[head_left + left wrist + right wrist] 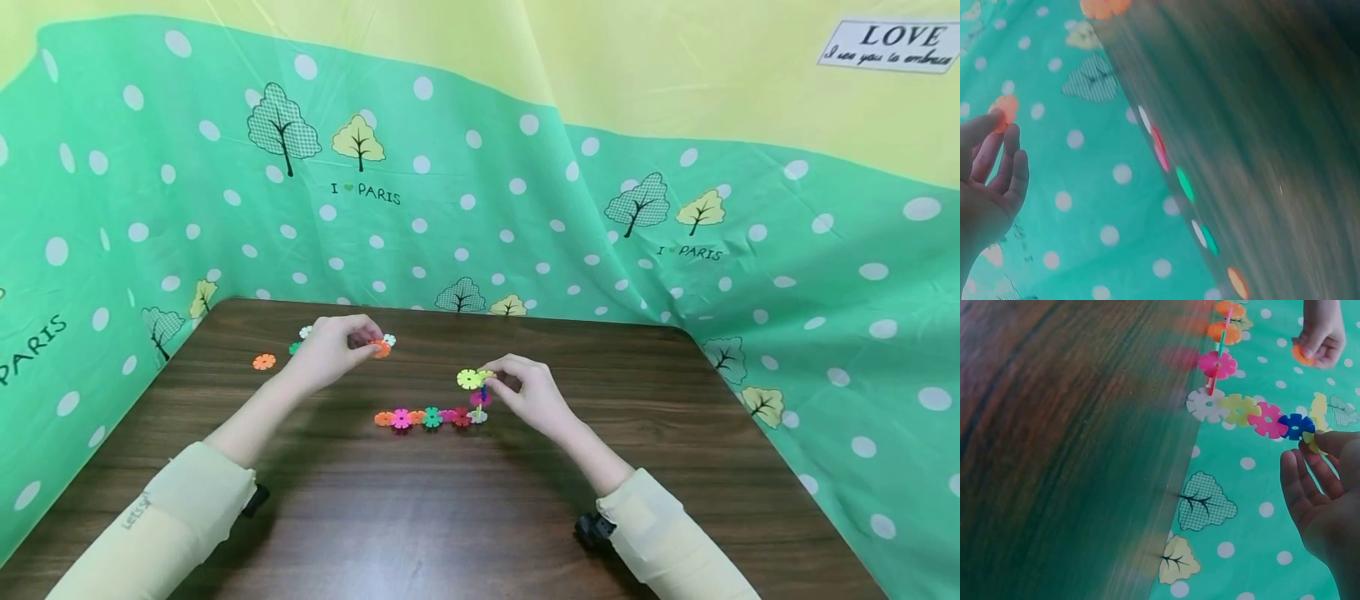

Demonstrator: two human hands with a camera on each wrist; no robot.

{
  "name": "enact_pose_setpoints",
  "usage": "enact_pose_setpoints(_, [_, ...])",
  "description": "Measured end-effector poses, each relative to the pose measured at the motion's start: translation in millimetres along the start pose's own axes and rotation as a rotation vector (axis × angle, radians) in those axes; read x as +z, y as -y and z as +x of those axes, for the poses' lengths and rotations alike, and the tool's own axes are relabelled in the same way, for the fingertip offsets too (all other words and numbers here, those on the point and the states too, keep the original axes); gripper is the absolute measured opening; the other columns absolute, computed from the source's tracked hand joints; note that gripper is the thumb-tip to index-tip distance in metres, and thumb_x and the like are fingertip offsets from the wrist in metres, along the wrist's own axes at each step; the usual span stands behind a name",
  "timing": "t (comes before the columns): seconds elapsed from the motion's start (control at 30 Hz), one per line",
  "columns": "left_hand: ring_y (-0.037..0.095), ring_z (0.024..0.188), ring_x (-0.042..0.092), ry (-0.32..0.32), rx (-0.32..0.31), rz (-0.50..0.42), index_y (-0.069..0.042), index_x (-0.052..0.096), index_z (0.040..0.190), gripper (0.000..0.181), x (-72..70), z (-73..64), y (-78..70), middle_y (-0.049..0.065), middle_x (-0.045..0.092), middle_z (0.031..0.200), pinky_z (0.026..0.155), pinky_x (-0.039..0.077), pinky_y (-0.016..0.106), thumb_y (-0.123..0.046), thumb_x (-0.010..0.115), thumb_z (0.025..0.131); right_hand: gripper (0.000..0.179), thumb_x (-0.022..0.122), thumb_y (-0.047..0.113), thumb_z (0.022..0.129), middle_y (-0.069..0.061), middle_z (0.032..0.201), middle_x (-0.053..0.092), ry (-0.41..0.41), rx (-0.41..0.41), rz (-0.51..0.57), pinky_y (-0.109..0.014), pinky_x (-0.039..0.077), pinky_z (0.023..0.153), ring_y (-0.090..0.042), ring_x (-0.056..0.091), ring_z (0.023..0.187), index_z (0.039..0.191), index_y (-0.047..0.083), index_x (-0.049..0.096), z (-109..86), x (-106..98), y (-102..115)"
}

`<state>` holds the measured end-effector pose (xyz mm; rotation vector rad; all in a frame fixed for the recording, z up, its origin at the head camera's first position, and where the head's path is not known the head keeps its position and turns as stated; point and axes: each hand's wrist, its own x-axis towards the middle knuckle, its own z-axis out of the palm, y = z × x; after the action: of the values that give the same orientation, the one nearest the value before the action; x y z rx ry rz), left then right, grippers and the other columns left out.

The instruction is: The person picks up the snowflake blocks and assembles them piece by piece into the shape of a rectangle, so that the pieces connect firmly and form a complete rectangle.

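My left hand (333,348) pinches an orange flower-shaped plastic disc (382,350) above the far left part of the table. In the left wrist view that orange disc (1006,111) sits between thumb and fingertips. On the right, my right hand (531,390) pinches a yellow disc at the upper end of a chain of interlocked discs (432,417). The chain's long row lies along the table, then turns upward at a white disc (1207,404). From there yellow, pink and blue discs (1298,427) lead up to my fingertips. Another yellow disc (468,379) juts leftward.
Loose discs lie at the far left of the brown wooden table (375,517): an orange one (264,362), a green one (295,348) and a white one (305,332), some partly behind my left hand. A green dotted curtain (420,208) stands along the table's far edge and sides.
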<state>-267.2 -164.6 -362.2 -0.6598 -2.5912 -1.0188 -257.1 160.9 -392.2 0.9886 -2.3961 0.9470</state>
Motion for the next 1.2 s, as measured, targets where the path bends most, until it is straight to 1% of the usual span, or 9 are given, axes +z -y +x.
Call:
enact_pose_setpoints(0.2, [0.012, 0.072, 0.063, -0.02, 0.0, -0.041, -0.012, 0.07, 0.092, 0.012, 16.2, -3.6, -19.1, -0.001, 0.07, 0.081, 0.066, 0.053, 0.028, -0.008, 0.073, 0.081, 0.011, 0.071, 0.011, 0.085, 0.005, 0.081, 0.064, -0.005, -0.013, 0.007, -0.021, 0.046, 0.052, -0.004, 0.051, 0.061, 0.096, 0.012, 0.071, 0.7, 1, 0])
enact_pose_setpoints(0.3, [0.011, 0.072, 0.062, -0.023, -0.002, -0.057, -0.012, 0.071, 0.095, 0.015, 24.2, -4.7, -27.6, -0.001, 0.071, 0.082, 0.065, 0.052, 0.027, -0.008, 0.074, 0.081, 0.011, 0.07, 0.011, 0.085, 0.005, 0.082, 0.065, -0.002, -0.01, 0.008, -0.025, 0.049, 0.053, -0.005, 0.053, 0.062, 0.096, 0.012, 0.071, 0.8, 0, 0])
enact_pose_setpoints(0.4, [0.009, 0.069, 0.062, -0.047, 0.007, -0.087, -0.012, 0.073, 0.096, 0.016, 32.3, -4.6, -33.3, -0.002, 0.072, 0.083, 0.061, 0.052, 0.025, -0.01, 0.074, 0.081, 0.011, 0.07, 0.011, 0.085, 0.004, 0.083, 0.065, 0.001, -0.007, 0.014, -0.03, 0.05, 0.052, -0.005, 0.053, 0.062, 0.096, 0.012, 0.071, 0.9, 0, 0])
enact_pose_setpoints(0.5, [0.007, 0.066, 0.062, -0.088, 0.023, -0.118, -0.013, 0.074, 0.092, 0.012, 40.6, -3.6, -37.3, -0.002, 0.073, 0.082, 0.058, 0.051, 0.023, -0.01, 0.075, 0.08, 0.011, 0.07, 0.012, 0.085, 0.004, 0.083, 0.066, 0.002, -0.006, 0.02, -0.033, 0.051, 0.053, -0.004, 0.053, 0.063, 0.096, 0.012, 0.071, 1.0, -1, 0])
enact_pose_setpoints(0.6, [0.006, 0.064, 0.061, -0.109, 0.035, -0.132, -0.014, 0.074, 0.088, 0.01, 48.0, -3.5, -41.9, -0.003, 0.072, 0.081, 0.057, 0.051, 0.022, -0.011, 0.076, 0.079, 0.01, 0.07, 0.012, 0.085, 0.004, 0.083, 0.065, 0.003, -0.009, 0.021, -0.035, 0.052, 0.054, -0.004, 0.053, 0.065, 0.096, 0.012, 0.071, 1.2, -1, 1])
enact_pose_setpoints(0.8, [0.005, 0.065, 0.062, -0.105, 0.038, -0.131, -0.012, 0.073, 0.085, 0.01, 60.3, -4.8, -51.4, -0.002, 0.072, 0.078, 0.06, 0.052, 0.021, -0.009, 0.077, 0.077, 0.01, 0.07, 0.013, 0.085, 0.005, 0.084, 0.066, 0.002, -0.02, 0.013, -0.035, 0.051, 0.053, -0.005, 0.053, 0.066, 0.095, 0.012, 0.072, 1.3, -1, 2])
enact_pose_setpoints(0.9, [0.006, 0.065, 0.062, -0.109, 0.038, -0.135, -0.012, 0.072, 0.085, 0.011, 64.9, -5.3, -53.9, -0.002, 0.072, 0.077, 0.062, 0.053, 0.022, -0.009, 0.078, 0.076, 0.009, 0.07, 0.014, 0.086, 0.005, 0.084, 0.067, 0.005, -0.017, 0.008, -0.035, 0.05, 0.053, -0.005, 0.053, 0.067, 0.095, 0.012, 0.072, 1.8, -1, 2])
enact_pose_setpoints(1.07, [0.006, 0.067, 0.065, -0.097, 0.037, -0.162, -0.011, 0.072, 0.083, 0.011, 72.1, -5.9, -55.5, -0.001, 0.072, 0.077, 0.065, 0.055, 0.023, -0.01, 0.079, 0.076, 0.009, 0.07, 0.014, 0.086, 0.005, 0.084, 0.066, 0.007, -0.01, 0.002, -0.035, 0.051, 0.053, -0.005, 0.053, 0.068, 0.095, 0.013, 0.072, 1.3, -1, 3])
enact_pose_setpoints(1.2, [0.005, 0.066, 0.064, -0.102, 0.045, -0.174, -0.011, 0.072, 0.083, 0.01, 76.1, -5.5, -57.2, -0.002, 0.072, 0.077, 0.064, 0.055, 0.022, -0.011, 0.079, 0.076, 0.009, 0.07, 0.014, 0.086, 0.005, 0.084, 0.067, 0.004, -0.01, 0.009, -0.031, 0.051, 0.053, -0.004, 0.054, 0.068, 0.095, 0.013, 0.072, 0.9, -1, 4])
